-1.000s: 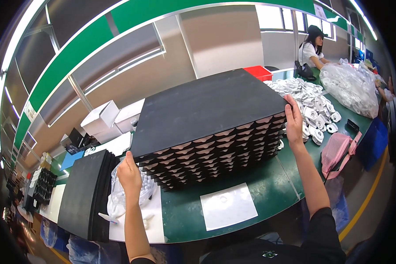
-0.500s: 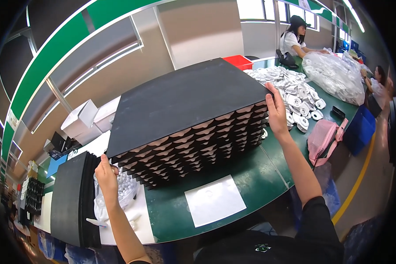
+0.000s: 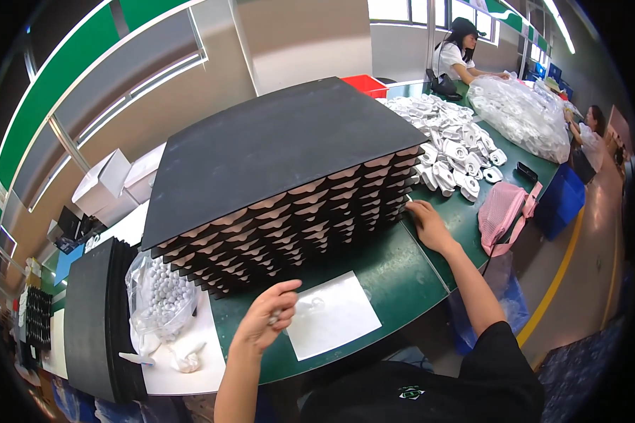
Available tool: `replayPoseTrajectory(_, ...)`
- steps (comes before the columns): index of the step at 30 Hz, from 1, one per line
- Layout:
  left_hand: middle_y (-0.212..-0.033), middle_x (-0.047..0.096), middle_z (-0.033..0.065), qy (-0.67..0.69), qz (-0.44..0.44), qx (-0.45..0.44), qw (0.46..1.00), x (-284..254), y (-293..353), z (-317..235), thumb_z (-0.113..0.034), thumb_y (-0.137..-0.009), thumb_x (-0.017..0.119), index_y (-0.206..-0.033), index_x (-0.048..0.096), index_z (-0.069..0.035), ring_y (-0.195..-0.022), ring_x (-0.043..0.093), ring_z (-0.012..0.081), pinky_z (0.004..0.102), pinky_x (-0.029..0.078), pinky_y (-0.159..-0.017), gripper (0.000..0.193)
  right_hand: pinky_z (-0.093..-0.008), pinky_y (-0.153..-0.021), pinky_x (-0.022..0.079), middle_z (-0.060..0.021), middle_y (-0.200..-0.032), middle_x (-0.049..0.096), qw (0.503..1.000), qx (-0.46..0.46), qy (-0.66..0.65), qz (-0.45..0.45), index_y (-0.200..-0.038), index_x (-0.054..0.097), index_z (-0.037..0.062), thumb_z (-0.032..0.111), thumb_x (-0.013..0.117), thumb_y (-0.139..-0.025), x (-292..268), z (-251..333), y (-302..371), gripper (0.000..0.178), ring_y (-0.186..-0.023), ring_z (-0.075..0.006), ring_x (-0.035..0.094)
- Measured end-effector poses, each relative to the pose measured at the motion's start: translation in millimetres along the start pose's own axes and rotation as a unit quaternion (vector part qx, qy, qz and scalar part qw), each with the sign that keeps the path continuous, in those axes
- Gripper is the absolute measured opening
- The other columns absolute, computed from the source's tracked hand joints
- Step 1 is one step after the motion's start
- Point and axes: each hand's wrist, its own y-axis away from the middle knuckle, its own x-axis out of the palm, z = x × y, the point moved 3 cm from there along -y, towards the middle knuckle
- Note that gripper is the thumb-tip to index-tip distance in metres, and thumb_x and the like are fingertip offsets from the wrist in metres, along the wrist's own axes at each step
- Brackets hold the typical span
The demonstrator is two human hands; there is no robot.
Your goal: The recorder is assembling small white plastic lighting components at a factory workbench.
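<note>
Across green worktop (image 3: 391,262), black tray stack (image 3: 282,162), white paper (image 3: 337,321), yellow-lined floor (image 3: 591,268) alongside

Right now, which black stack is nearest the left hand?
The large central stack, just beyond the left hand; the other black stacks stand farther left, past the bag of white balls.

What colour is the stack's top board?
The top board is plain black, clearest in the head view.
</note>
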Motion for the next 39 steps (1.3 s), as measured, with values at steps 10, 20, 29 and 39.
replayPoseTrajectory(10,-0.094,0.054,0.0113,0.06,0.001,-0.005,0.998,26.6,-56.6,12.8,-0.002,-0.081,0.051,-0.111,0.043,0.001,-0.06,0.043,0.0094,0.0173,0.028,-0.042,0.031,-0.0356,-0.081,0.042,-0.014,-0.093,0.058,0.977,0.022,0.052,0.204,-0.095,0.059,0.0032,-0.007,0.047,-0.07,-42.5,69.4,49.0,0.029,-0.093,-0.0308,0.051)
replayPoseTrajectory(20,-0.074,0.049,0.0016,0.073,0.0,0.039,0.997,4.2,-54.6,21.6,-0.031,-0.087,0.054,-0.092,0.054,-0.001,-0.053,0.037,0.0046,0.0154,0.023,-0.039,0.03,-0.0325,-0.078,0.044,-0.0079,-0.097,0.052,0.894,-0.15,0.198,0.372,-0.104,0.056,0.0067,-0.007,0.057,-0.059,-42.5,76.6,10.9,0.047,-0.093,-0.0267,0.048)
replayPoseTrajectory(29,-0.08,0.05,0.0021,0.081,0.03,0.113,0.99,9.0,-48.1,13.3,-0.018,-0.087,0.054,-0.109,0.053,-0.005,-0.056,0.039,0.005,0.0151,0.023,-0.04,0.025,-0.0315,-0.06,0.046,-0.0123,-0.071,0.062,0.955,-0.12,-0.059,0.264,-0.081,0.064,0.0019,0.012,0.066,-0.072,-26.9,146.8,6.4,0.014,-0.065,-0.0257,0.059)
replayPoseTrajectory(39,-0.088,0.057,0.004,0.099,0.031,0.162,0.981,-6.3,-52.8,8.6,-0.012,-0.078,0.065,-0.094,0.055,-0.008,-0.056,0.038,0.0041,0.0153,0.022,-0.039,0.019,-0.0237,-0.068,0.044,-0.0038,-0.082,0.059,0.862,0.144,-0.419,0.245,-0.095,0.051,-0.0002,0.006,0.05,-0.086,74.0,174.2,68.4,0.011,-0.073,-0.0103,0.054)
